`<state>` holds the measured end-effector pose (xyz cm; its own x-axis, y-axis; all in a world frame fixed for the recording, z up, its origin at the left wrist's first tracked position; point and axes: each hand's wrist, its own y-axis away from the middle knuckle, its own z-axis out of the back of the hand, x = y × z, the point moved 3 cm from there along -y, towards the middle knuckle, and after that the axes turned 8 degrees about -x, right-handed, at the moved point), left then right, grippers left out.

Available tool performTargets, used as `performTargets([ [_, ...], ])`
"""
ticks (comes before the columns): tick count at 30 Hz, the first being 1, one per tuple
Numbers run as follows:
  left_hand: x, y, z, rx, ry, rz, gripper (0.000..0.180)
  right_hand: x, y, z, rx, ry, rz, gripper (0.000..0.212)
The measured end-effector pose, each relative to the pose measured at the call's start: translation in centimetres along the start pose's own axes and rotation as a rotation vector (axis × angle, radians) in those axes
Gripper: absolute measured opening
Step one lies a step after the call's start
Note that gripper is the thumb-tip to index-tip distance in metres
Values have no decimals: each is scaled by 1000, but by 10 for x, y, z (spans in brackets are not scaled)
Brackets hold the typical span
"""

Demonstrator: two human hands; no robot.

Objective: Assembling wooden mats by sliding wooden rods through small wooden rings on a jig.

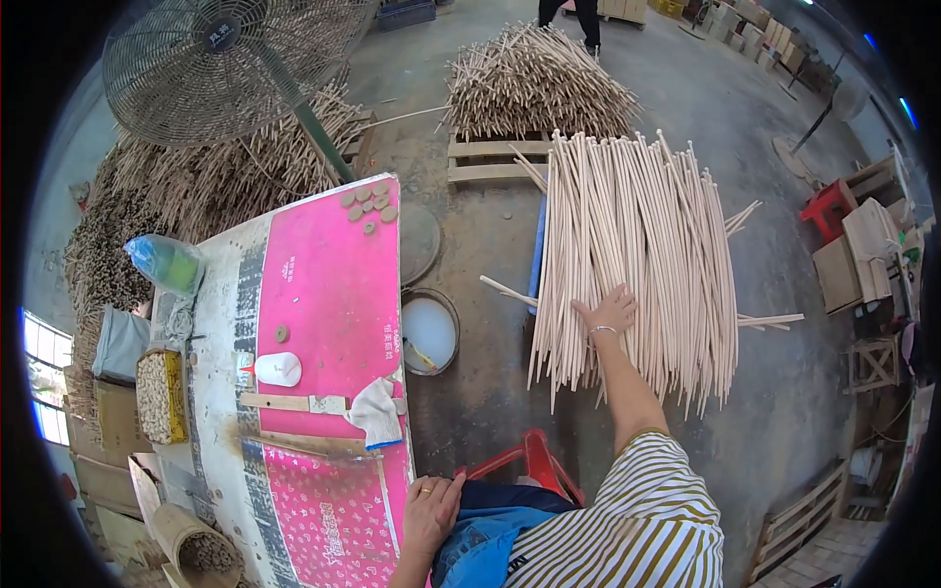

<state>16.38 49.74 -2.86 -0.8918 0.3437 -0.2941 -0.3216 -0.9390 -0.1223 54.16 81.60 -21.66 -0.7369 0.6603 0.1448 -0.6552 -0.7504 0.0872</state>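
Smooth pale wooden rods [637,255] lie bundled under flat right hand [610,312].

Grey concrete floor [490,235]; wooden pallet [495,159]; standing fan [230,64]; window [44,377] bright at left.

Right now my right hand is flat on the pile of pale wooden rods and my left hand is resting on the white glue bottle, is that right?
Not quite. In the head view your right hand does lie on the pale wooden rods, but your left hand rests on the pink table edge, well apart from the white bottle.
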Motion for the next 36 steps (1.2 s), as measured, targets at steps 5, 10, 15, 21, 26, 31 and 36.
performTargets([
  [5, 2, -1, 3, 5, -7, 17, 41, 34, 17, -6, -28, 119, -41, 144],
  [10, 2, 0, 4, 20, 24, 20, 41, 1, -1, 6, -99, 62, -31, 139],
  [15, 4, 4, 3, -23, 13, 24, 38, 24, 2, 9, -103, 117, -56, 124],
  [21, 5, 4, -3, -40, 12, 14, 38, 30, 0, -19, -192, -14, -16, 106],
  [26, 6, 7, -2, 3, 14, 6, 40, 29, -13, -9, -67, -105, -16, 89],
  [31, 6, 8, -2, 3, 28, 20, 41, 26, -21, -2, -14, -147, 47, 69],
  [36, 5, 8, -5, 0, 45, 9, 41, 8, -37, -1, -22, -125, 76, 59],
])
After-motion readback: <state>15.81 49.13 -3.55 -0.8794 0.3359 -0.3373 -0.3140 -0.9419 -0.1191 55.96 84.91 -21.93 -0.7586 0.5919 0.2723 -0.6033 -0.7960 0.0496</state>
